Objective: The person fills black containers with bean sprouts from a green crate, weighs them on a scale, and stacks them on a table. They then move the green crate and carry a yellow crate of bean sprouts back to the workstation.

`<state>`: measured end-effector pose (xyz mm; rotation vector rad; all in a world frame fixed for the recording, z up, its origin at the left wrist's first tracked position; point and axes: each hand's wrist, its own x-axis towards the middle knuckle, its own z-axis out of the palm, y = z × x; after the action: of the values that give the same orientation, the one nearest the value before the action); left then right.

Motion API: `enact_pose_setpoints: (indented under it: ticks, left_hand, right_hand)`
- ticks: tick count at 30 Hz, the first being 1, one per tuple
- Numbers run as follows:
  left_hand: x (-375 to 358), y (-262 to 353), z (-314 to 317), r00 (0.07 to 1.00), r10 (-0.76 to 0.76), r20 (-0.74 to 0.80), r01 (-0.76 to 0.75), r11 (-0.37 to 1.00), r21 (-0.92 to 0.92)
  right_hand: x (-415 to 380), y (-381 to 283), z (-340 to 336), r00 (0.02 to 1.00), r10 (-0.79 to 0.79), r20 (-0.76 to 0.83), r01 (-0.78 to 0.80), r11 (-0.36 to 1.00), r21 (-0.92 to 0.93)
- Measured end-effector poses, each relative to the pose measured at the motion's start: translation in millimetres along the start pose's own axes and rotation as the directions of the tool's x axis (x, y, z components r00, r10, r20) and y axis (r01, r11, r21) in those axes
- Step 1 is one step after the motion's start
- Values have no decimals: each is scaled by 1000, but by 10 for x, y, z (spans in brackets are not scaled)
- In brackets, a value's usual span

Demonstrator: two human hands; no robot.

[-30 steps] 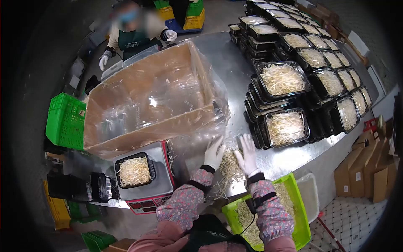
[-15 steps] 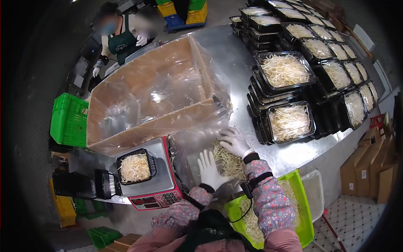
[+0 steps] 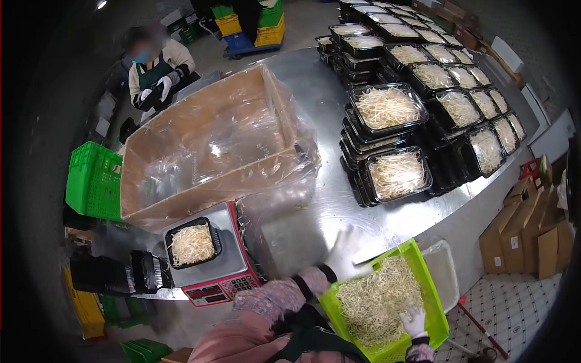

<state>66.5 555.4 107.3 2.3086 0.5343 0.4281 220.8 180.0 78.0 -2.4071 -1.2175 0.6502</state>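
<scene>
A person in a floral-sleeved jacket and white gloves stands at a steel table (image 3: 339,199). The left hand (image 3: 346,253), blurred, rests flat on the table's near edge, touching the rim of a green crate (image 3: 440,314) heaped with bean sprouts (image 3: 375,299). The right hand (image 3: 414,320) lies on the sprouts in the crate's near right corner. To the left, a black tray of sprouts (image 3: 192,243) sits on a scale (image 3: 218,273). Beyond is a large plastic-lined cardboard box (image 3: 206,142). Stacked filled trays (image 3: 423,103) cover the far right. A co-worker (image 3: 156,72) stands far left.
</scene>
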Motion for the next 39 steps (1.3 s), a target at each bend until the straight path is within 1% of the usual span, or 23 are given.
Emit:
enact_pose_setpoints:
  ticks: [3,4,6,9,10,11,12,13,15,16,17,18,19,20,21,23,28,29,31,33,35,38,39]
  left_hand:
    - [513,-1216,-367,880,-217,-422,401,816,417]
    - [651,-1467,-525,869,-275,-412,449,789,419]
    - [770,-1518,-553,859,-332,-391,488,762,425]
    - [609,-1017,-103,995,42,-93,8,874,486]
    - [513,-744,59,980,-89,179,66,990,128]
    - [335,-422,220,973,56,226,-76,994,81]
    - [154,-111,356,945,196,263,-210,977,27]
    - [-7,-33,608,827,474,303,-501,865,17]
    - [-117,-55,819,671,635,382,-524,771,-361]
    - [73,-54,556,734,595,328,-542,804,-243]
    - [324,-186,391,869,427,248,-399,903,-159]
    - [541,-509,316,965,228,-129,-238,969,-72]
    - [839,-819,132,948,-307,82,311,949,-45]
    - [1085,-976,-129,934,-233,-272,217,972,-87]
    - [1284,-1266,-119,859,-100,-501,270,921,280]
    - [1434,-1446,-25,871,-193,-452,406,802,439]
    - [792,-441,761,994,-63,-90,94,910,404]
    - [632,-227,873,994,106,2,-100,923,371]
    - [310,212,1013,928,254,273,-303,940,157]
    - [0,264,1355,672,389,630,-177,911,-373]
    - [-92,317,1245,697,545,467,-516,833,-202]
    - [-24,284,752,959,231,161,-186,949,-256]
    - [-99,86,719,987,161,27,-152,964,-220]
  right_hand:
    - [-717,197,228,912,349,-217,-271,908,320]
    - [-833,241,363,907,352,-230,-269,906,327]
    - [-994,280,629,794,560,-234,-320,714,622]
    - [-1054,268,861,859,507,-78,-360,704,611]
    - [-995,207,896,864,495,-97,-341,715,610]
    - [-918,187,895,863,494,-104,-336,716,611]
    - [-840,174,884,880,466,-97,-337,754,563]
    - [-757,172,861,896,436,-88,-335,791,511]
    - [-669,127,733,880,474,-25,-386,746,543]
    - [-632,12,580,875,476,-87,-354,752,556]
    - [-630,-77,481,864,481,-149,-324,758,567]
    - [-680,-76,431,859,488,-155,-319,746,584]
    - [-736,-50,422,848,508,-153,-336,738,585]
    - [-785,-6,438,818,562,-125,-348,656,670]
    - [-836,15,463,785,612,-94,-353,567,745]
    - [-820,28,524,773,625,-107,-351,562,749]
    - [-398,-390,468,873,475,-107,-339,750,568]
    - [-336,-417,483,896,432,-106,-307,773,555]
    - [-207,-604,379,930,342,-133,-254,862,438]
    - [-188,-780,235,925,369,-92,-289,840,459]
    - [-346,-761,210,911,394,-120,-273,797,539]
    - [-791,-527,181,810,471,-351,-336,861,381]
    - [-1018,-354,266,737,506,-448,-369,857,360]
